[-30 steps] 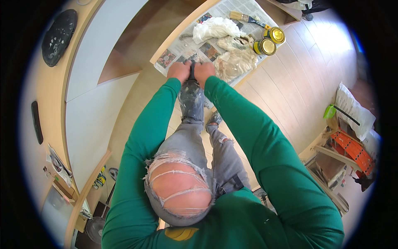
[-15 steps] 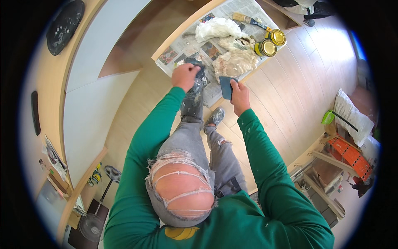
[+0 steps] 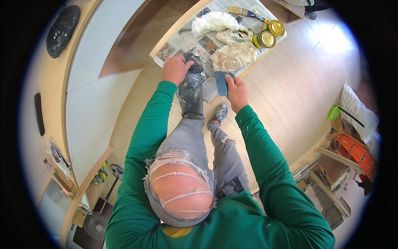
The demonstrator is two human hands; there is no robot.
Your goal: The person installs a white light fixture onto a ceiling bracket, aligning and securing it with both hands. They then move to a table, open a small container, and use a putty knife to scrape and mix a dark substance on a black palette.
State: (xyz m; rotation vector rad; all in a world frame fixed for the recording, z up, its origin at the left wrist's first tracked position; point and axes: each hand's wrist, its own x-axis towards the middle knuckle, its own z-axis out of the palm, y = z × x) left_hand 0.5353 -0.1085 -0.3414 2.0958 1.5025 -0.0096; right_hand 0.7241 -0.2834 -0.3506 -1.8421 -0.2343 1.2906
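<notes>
My right hand [image 3: 237, 92] grips a flat, blue-grey rectangular piece [image 3: 222, 83] by its right edge, thumb on top. It is held just off the near edge of the newspaper-covered board [image 3: 181, 40]. My left hand [image 3: 175, 69] is closed, its fingertips at a dark, smeared patch [image 3: 193, 62] above my raised, paint-spotted boot [image 3: 190, 93]. Whether it holds something there I cannot make out. Beyond my right hand lies a crumpled, cream-stained plastic bag [image 3: 234, 56]. A whiter crumpled bag [image 3: 214, 23] rests farther back.
Two yellow-sided tins with gold lids [image 3: 264, 40] stand at the board's right edge. A flat paintbrush [image 3: 247, 13] lies behind them. White panels [image 3: 99, 103] rise on the left. At the right are a white sack [image 3: 359, 112] and an orange perforated strip [image 3: 355, 152].
Both hands have shifted slightly left in the view. The blue-grey piece has turned and shows more of its flat face. My left hand stays beside the dark patch.
</notes>
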